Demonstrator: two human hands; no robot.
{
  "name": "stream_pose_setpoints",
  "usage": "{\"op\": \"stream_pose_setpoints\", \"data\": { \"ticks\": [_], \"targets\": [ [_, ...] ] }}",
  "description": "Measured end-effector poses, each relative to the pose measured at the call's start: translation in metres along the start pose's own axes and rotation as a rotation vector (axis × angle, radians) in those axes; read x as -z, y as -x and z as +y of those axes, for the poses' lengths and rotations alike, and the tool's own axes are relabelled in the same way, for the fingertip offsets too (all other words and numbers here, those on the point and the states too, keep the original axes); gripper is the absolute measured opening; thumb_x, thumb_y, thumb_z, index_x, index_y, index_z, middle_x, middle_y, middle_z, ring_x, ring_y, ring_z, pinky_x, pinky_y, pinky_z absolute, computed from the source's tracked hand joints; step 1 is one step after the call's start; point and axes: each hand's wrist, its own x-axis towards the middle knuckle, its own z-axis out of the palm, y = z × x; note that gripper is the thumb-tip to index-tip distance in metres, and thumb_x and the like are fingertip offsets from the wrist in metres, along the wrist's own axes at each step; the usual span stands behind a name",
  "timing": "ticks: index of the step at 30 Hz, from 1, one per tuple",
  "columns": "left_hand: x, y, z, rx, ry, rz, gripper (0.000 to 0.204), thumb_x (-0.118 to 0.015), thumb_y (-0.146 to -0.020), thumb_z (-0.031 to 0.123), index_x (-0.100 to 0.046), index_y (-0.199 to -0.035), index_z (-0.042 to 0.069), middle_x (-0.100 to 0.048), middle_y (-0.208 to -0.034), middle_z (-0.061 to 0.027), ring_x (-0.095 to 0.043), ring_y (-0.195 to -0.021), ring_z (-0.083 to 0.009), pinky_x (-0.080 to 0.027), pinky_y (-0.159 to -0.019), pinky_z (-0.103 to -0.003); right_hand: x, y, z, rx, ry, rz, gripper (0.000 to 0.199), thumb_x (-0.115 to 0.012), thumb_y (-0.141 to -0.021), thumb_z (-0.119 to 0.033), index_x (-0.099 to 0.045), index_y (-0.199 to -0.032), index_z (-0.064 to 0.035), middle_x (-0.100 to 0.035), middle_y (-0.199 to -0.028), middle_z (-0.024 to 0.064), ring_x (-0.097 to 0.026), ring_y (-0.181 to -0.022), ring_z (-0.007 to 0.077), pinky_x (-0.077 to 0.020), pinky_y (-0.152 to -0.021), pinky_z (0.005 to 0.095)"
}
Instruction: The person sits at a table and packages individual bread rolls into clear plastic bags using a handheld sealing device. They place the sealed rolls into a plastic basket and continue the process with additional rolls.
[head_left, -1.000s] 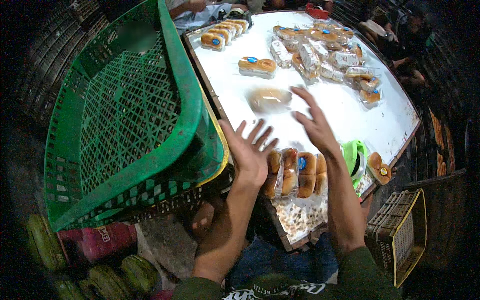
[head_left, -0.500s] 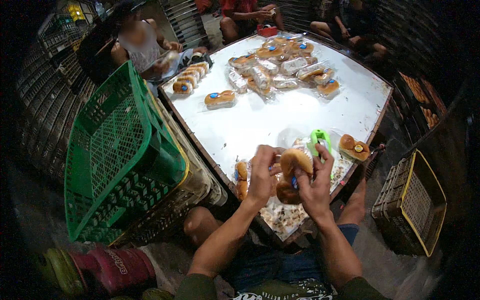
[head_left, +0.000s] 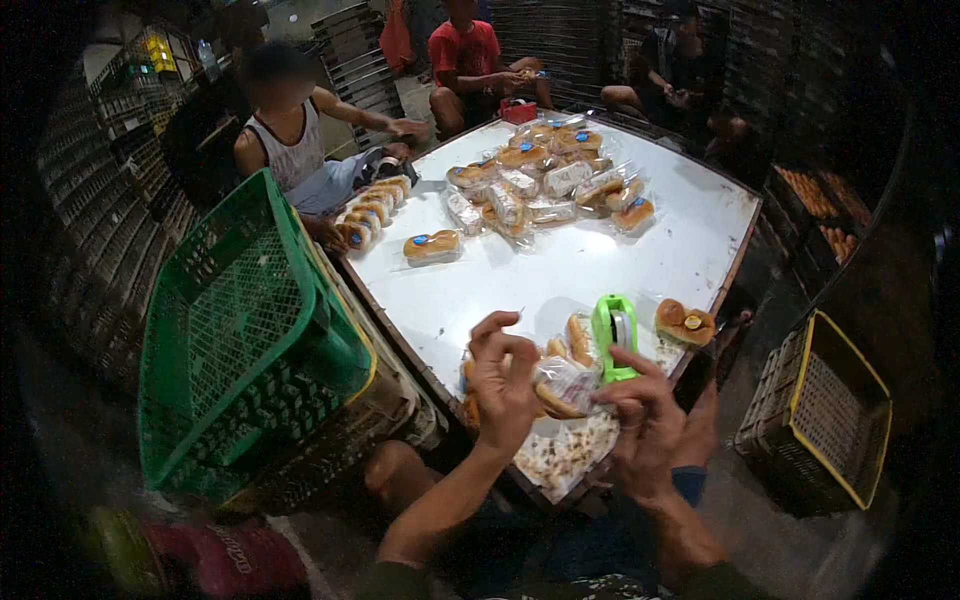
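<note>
My left hand [head_left: 505, 385] is raised above the near part of the white table [head_left: 520, 285], its fingers bent and apart with nothing visible in them. My right hand [head_left: 645, 425], slightly blurred, has its thumb and forefinger apart beside a plastic-wrapped bread roll [head_left: 562, 390]. The roll lies between my hands; whether the right thumb touches its wrapper is unclear. Just beyond the right fingers stands a bright green tape dispenser [head_left: 604, 335]. Another roll [head_left: 580, 338] lies left of the dispenser, and a wrapped one [head_left: 685, 321] to its right. More bread [head_left: 468, 385] is partly hidden behind my left hand.
Several wrapped rolls [head_left: 550, 178] are piled on the table's far side. A row of rolls [head_left: 375, 212] and a single roll [head_left: 432, 247] are at the left. Green crates [head_left: 235, 330] stand left, a yellow-rimmed crate [head_left: 818, 420] right. Co-workers [head_left: 285, 140] sit around the table.
The bread roll that both hands held up is out of them, and a wrapped roll lies on the table between them. My hands have moved apart. The co-worker at left has stretched out an arm.
</note>
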Motion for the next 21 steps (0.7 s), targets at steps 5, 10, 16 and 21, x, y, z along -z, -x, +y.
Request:
{"op": "stream_pose_setpoints", "data": {
  "ticks": [5,10,16,21],
  "targets": [
    [-0.011,-0.008,-0.016,0.235,0.45,-0.025,0.024,-0.042,-0.105,0.022,-0.047,-0.091,0.004,-0.059,-0.089,-0.0081,-0.055,-0.082,-0.013,-0.047,-0.077,-0.03,-0.014,-0.01,-0.009,-0.09,-0.202,0.052,0.015,-0.05,-0.1,-0.008,-0.059,-0.094,0.0024,-0.065,-0.106,0.0169,-0.062,-0.104,0.023,-0.047,-0.092,0.0334],
    [-0.023,-0.017,-0.003,0.269,0.451,0.105,0.025,-0.041,-0.106,0.026,-0.042,-0.094,0.004,-0.051,-0.074,-0.0033,-0.05,-0.06,-0.0097,-0.051,-0.066,-0.027,-0.03,-0.023,-0.01,-0.152,-0.254,0.107,0.01,-0.046,-0.102,-0.01,-0.052,-0.101,-0.0009,-0.061,-0.096,0.0097,-0.059,-0.09,0.0146,-0.0467,-0.086,0.0274],
    [-0.027,-0.016,-0.015,-0.036,0.15,0.071,0.02,-0.043,-0.103,0.022,-0.044,-0.104,0.002,-0.05,-0.095,-0.0082,-0.05,-0.082,-0.0151,-0.045,-0.08,-0.03,-0.037,-0.035,-0.003,-0.414,-0.729,0.251,0.011,-0.044,-0.104,-0.017,-0.043,-0.103,-0.0059,-0.064,-0.089,0.0114,-0.062,-0.085,0.0144,-0.0509,-0.081,0.0294],
    [-0.023,0.016,-0.017,0.142,-0.017,-0.231,0.029,-0.046,-0.103,0.028,-0.058,-0.106,0.001,-0.055,-0.104,-0.0086,-0.05,-0.101,-0.0178,-0.04,-0.092,-0.032,-0.036,-0.041,0.02,-0.275,-0.628,0.094,0.006,-0.048,-0.101,-0.011,-0.048,-0.105,-0.0064,-0.065,-0.092,0.0095,-0.06,-0.085,0.0114,-0.0479,-0.084,0.0274]
  ]
}}
